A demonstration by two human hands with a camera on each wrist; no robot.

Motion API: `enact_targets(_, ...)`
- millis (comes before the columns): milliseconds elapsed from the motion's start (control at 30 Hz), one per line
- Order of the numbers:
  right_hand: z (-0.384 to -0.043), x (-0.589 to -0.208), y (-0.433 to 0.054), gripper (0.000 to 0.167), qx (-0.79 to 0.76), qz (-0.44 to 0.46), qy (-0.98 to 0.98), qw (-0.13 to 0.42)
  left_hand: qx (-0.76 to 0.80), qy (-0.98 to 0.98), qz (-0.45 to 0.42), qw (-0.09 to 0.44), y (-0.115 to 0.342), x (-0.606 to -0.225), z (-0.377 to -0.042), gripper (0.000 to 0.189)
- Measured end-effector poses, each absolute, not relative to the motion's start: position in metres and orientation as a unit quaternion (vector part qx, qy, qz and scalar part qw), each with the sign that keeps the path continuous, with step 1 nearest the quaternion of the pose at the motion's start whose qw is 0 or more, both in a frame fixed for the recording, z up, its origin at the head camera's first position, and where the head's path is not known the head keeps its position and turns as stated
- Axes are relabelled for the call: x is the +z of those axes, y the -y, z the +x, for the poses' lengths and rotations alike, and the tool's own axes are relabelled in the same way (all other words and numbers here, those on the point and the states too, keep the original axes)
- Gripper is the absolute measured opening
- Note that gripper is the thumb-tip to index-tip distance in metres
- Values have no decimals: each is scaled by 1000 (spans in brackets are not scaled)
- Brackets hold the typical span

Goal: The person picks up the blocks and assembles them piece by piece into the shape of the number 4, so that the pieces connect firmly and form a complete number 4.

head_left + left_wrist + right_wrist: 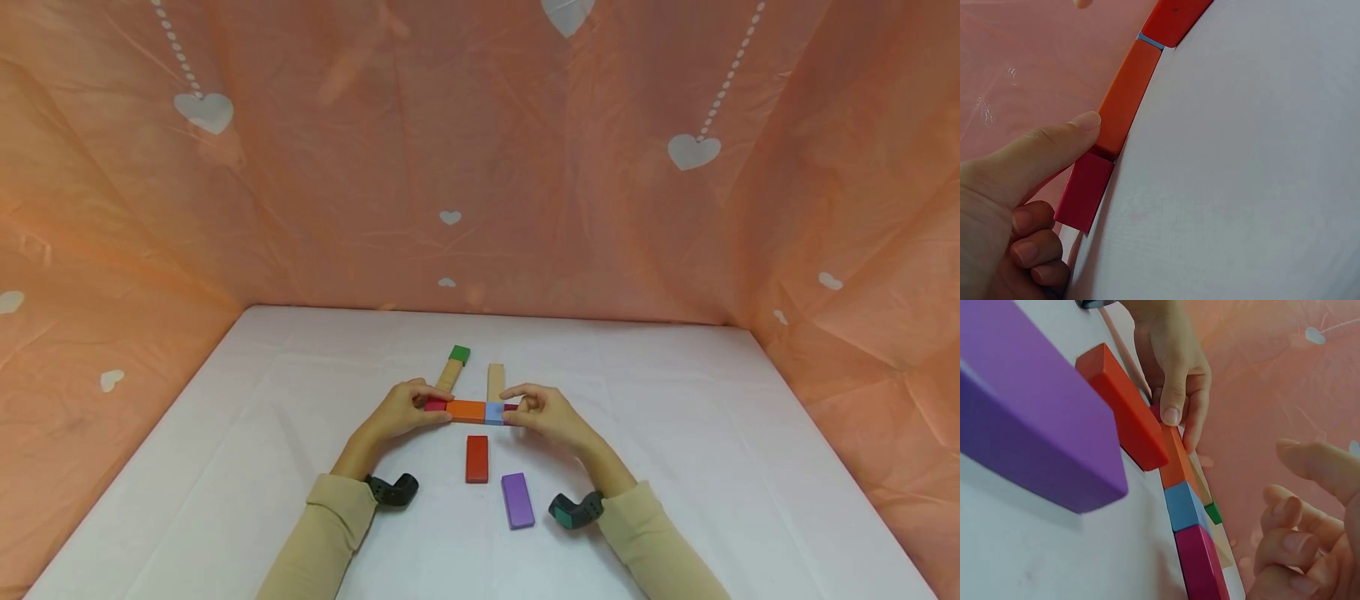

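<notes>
A row of blocks lies across the table: a crimson block (1085,190), an orange block (467,412), a light blue block (494,413) and a magenta block (1200,562). My left hand (405,408) pinches the orange block near its left end, thumb on the near side and index finger behind. Its other fingers curl beside the crimson block in the left wrist view. At the row's right end is my right hand (551,412), thumb and index spread and the other fingers loosely bent. Nothing shows between its fingers (1294,540) in the right wrist view.
Behind the row lie two tan blocks (449,377), with a green block (460,356) at the far end of the left one. A red block (477,459) and a purple block (517,501) lie in front. An orange-pink heart-printed curtain (480,167) surrounds the white table (675,433).
</notes>
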State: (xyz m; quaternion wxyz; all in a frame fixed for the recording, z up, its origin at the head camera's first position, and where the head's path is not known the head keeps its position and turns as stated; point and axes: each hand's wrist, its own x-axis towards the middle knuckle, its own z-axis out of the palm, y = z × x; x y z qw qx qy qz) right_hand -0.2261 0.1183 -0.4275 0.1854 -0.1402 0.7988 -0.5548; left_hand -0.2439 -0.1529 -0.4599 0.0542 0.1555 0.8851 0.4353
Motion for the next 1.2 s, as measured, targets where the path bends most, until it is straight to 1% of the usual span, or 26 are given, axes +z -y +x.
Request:
enact_targets(300, -218, -427, -117, 39, -560, -157, -789, 196, 428, -889, 154, 50, 152, -459, -243, 31)
enact_targets(833, -209, -433, -114, 36, -536, -203, -795, 198, 434, -886, 155, 49, 151, -457, -242, 31)
enact_targets(1200, -205, -439, -112, 30, -529, -277, -782, 177, 436, -884, 161, 50, 152, -458, -243, 31)
